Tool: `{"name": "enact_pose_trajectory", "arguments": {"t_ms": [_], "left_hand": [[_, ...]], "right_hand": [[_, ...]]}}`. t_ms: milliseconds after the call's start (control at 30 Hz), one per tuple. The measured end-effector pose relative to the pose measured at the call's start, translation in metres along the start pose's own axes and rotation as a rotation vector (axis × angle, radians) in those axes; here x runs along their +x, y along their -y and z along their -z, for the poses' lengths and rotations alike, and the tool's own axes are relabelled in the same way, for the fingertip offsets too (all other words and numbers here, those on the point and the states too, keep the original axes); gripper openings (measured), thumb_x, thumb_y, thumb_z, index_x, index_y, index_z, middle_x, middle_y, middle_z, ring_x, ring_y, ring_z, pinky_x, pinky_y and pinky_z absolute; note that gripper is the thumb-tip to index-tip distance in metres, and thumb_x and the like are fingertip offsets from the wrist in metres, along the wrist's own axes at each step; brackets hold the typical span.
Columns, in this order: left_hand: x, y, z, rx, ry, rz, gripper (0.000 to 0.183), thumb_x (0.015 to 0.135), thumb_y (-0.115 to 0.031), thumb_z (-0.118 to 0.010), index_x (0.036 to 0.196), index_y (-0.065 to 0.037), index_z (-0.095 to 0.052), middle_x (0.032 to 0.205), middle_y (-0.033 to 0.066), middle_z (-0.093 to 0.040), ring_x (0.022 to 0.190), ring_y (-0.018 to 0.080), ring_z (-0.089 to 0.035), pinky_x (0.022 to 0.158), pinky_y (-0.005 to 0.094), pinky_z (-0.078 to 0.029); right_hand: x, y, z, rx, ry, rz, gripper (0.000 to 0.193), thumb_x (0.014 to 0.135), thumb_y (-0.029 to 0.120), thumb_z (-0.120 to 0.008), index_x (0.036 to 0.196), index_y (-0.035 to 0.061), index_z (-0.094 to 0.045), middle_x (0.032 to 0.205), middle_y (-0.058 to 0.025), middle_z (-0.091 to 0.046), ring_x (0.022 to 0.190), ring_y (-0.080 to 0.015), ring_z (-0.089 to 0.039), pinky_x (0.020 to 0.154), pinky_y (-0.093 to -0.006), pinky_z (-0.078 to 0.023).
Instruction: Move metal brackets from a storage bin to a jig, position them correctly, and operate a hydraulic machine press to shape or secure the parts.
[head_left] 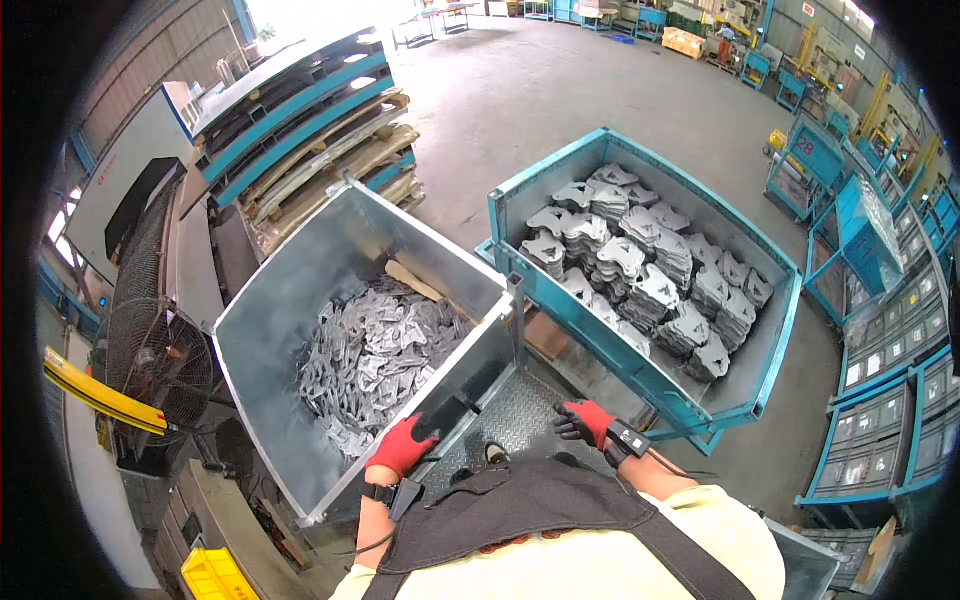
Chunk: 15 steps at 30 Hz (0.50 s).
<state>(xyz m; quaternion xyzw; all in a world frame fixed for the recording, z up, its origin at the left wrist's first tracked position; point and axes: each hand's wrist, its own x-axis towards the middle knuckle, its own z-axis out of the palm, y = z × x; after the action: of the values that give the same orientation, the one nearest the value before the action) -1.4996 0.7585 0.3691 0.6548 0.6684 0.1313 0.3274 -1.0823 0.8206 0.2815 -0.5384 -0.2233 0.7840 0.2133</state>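
My left hand (402,447), in a red glove, is at the near right rim of a grey metal bin (290,260); its thumb and fingers look apart, and I see nothing held. Whether it touches the rim I cannot tell. Inside the bin lies a jumbled heap of flat grey metal parts (375,350). My right hand (585,424), in a red glove with dark fingers, hangs open beside the near side of a teal metal bin (620,345), fingers spread and holding nothing. That bin contains stacked grey metal plates (640,255) in rows.
Treadplate flooring (510,420) lies between the bins. A wooden stick (415,280) rests on the heap. At left stand a caged fan (160,355), a yellow bar (105,392) and a yellow crate (215,573). Stacked pallets (340,150) rise behind; teal racks (890,440) line the right.
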Motion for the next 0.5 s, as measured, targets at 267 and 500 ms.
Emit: {"name": "enact_pose_trajectory", "arguments": {"t_ms": [267, 500], "left_hand": [[0.074, 0.051, 0.034, 0.132, 0.104, 0.111, 0.066, 0.082, -0.043, -0.074, 0.133, -0.004, -0.057, 0.126, 0.0214, -0.062, 0.115, 0.0377, -0.060, 0.096, 0.0427, -0.048], [0.125, 0.062, 0.013, 0.017, 0.140, 0.191, 0.067, 0.082, -0.039, -0.076, 0.135, -0.004, -0.055, 0.129, 0.0199, -0.061, 0.118, 0.0338, -0.060, 0.099, 0.0388, -0.048]], "right_hand": [[0.079, 0.097, -0.054, -0.119, -0.081, 0.138, 0.031, 0.095, 0.037, -0.062, 0.108, 0.0094, -0.060, 0.096, -0.0101, -0.065, 0.083, -0.0241, -0.067, 0.069, -0.0373, -0.055], [0.189, 0.158, 0.022, 0.074, -0.156, 0.059, 0.027, 0.092, 0.036, -0.064, 0.095, 0.0104, -0.059, 0.077, -0.0060, -0.059, 0.064, -0.0213, -0.060, 0.054, -0.0355, -0.051]]}}
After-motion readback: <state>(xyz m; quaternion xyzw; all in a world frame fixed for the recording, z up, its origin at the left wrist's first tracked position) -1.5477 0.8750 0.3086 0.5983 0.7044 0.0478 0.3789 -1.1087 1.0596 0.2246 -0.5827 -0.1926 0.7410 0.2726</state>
